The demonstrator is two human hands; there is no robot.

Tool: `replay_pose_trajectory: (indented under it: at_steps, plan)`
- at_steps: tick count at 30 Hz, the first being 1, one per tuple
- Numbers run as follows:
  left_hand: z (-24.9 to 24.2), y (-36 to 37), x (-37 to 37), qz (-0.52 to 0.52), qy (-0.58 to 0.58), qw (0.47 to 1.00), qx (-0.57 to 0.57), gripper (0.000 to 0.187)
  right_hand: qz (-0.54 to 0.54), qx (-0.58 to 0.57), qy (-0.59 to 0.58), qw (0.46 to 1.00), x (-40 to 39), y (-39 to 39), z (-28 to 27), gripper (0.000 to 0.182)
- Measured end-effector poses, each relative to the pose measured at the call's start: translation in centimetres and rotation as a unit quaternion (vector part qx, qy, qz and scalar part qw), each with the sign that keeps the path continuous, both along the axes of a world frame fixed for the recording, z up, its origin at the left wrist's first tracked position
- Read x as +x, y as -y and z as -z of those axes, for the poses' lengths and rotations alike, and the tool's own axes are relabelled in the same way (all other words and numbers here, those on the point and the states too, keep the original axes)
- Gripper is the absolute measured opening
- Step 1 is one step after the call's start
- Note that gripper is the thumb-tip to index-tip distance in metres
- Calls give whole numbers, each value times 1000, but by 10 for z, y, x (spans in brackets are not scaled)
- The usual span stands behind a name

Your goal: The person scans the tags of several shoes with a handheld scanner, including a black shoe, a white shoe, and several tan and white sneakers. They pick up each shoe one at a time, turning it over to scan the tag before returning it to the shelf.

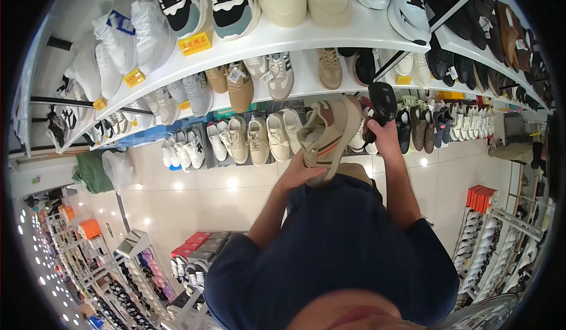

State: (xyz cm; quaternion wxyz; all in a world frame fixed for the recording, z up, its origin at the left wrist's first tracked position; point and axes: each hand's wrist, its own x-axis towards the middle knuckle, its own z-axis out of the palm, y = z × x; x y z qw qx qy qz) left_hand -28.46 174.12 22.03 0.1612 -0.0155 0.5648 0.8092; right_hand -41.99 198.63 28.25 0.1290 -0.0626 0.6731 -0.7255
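In front of my chest, my left hand (299, 175) is closed around a beige and brown sneaker (331, 132) with an orange stripe. The shoe is tilted, its pale sole turned toward the right. My right hand (384, 136) grips a black handheld barcode scanner (383, 103) by its handle. The scanner's rounded head points up, just right of the sneaker and apart from it. Some fingers of my right hand are hidden behind the scanner.
White shelves (277, 38) with several rows of shoes curve ahead of me. Yellow price tags (195, 44) hang on the shelf edge. A pale tiled floor (206, 197) lies below. Shoe racks (489, 241) and red boxes (197, 244) stand behind me on both sides.
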Motion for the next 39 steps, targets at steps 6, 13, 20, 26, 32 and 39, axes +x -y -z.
replay_pose_trajectory:
  at_steps: [6, 13, 20, 26, 32, 39]
  plan:
    - [-27, 25, 20, 95, 46, 991, 88, 81, -20, -99, -44, 994, 21, 17, -12, 65]
    - [-7, 48, 40, 41, 43, 996, 63, 73, 91, -68, -52, 992, 42, 39, -4, 59]
    - [-25, 49, 43, -141, 37, 955, 259, 55, 215, -224, 88, 947, 65, 42, -3, 40]
    - [-34, 57, 43, -187, 15, 960, 209, 54, 205, -306, 79, 926, 85, 43, -12, 47]
    - [-36, 64, 43, -235, 77, 921, 301, 59, 119, -224, -81, 964, 103, 57, -46, 68]
    - [-25, 72, 39, -206, 136, 886, 392, 48, -41, -75, -236, 968, 117, 56, -70, 99]
